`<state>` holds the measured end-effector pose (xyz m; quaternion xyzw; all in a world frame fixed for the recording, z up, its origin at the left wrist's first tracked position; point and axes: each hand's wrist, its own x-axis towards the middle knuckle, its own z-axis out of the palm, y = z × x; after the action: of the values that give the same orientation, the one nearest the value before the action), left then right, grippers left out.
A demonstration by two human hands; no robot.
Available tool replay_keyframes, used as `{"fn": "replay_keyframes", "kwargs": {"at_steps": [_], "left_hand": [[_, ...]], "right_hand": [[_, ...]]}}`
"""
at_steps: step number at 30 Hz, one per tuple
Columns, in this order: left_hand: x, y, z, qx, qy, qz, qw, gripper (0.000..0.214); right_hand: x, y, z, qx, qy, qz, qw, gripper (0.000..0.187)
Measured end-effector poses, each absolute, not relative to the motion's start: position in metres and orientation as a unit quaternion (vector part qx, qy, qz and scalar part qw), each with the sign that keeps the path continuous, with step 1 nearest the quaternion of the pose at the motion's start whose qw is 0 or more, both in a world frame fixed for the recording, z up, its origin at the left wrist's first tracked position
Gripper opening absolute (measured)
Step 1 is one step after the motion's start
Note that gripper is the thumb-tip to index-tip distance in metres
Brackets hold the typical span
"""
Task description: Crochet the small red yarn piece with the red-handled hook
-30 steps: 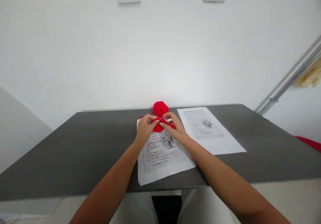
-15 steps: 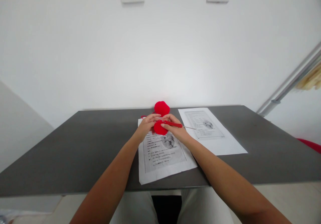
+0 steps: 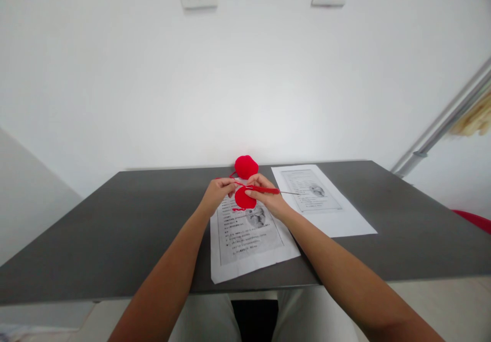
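Note:
My left hand [image 3: 217,195] is closed in a pinch on a red yarn strand [image 3: 235,182] that runs back to a red yarn ball [image 3: 246,166]. My right hand [image 3: 267,197] grips a crochet hook [image 3: 268,190] with a red handle and a thin metal shaft pointing right. Between the two hands hangs a small round red crochet piece [image 3: 244,198], which the right hand's fingers also touch. Both hands hover just above a printed sheet [image 3: 247,240] on the dark table [image 3: 115,229].
A second printed sheet [image 3: 326,204] lies to the right on the table. A white wall rises just behind the table's far edge. A metal pole [image 3: 441,127] slants up at the right, with a red object [image 3: 475,219] below it.
My left hand has moved slightly left, away from the crochet piece, drawing the yarn strand taut. The right hand and hook have barely moved.

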<state>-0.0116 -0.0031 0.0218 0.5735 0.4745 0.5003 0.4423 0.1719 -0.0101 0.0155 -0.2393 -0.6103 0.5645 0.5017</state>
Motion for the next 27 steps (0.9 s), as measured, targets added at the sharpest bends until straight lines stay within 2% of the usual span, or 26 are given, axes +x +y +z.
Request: {"fn": "replay_keyframes", "kwargs": {"at_steps": [9,13,16,19,23,25,27], "left_hand": [[-0.009,-0.007,0.029,0.499,0.448,0.523,0.526,0.026],[-0.013,-0.006,0.030,0.442,0.438,0.575,0.531,0.026],[-0.016,-0.005,0.029,0.417,0.449,0.596,0.519,0.028],[-0.016,-0.003,0.027,0.433,0.496,0.575,0.486,0.033],[-0.015,-0.003,0.026,0.494,0.560,0.556,0.365,0.057],[-0.011,-0.005,0.028,0.513,0.550,0.569,0.332,0.057],[-0.006,-0.009,0.031,0.521,0.511,0.578,0.365,0.049]], "right_hand": [[0.172,-0.015,0.020,-0.226,-0.629,0.561,0.489,0.027],[0.173,-0.016,0.020,-0.212,-0.639,0.581,0.459,0.031],[0.173,-0.015,0.019,-0.207,-0.648,0.583,0.445,0.026],[0.173,-0.014,0.018,-0.211,-0.649,0.564,0.465,0.020],[0.172,-0.010,0.016,-0.236,-0.631,0.539,0.506,0.016],[0.172,-0.009,0.015,-0.253,-0.626,0.527,0.517,0.016],[0.173,-0.009,0.015,-0.261,-0.626,0.516,0.523,0.017]]}}
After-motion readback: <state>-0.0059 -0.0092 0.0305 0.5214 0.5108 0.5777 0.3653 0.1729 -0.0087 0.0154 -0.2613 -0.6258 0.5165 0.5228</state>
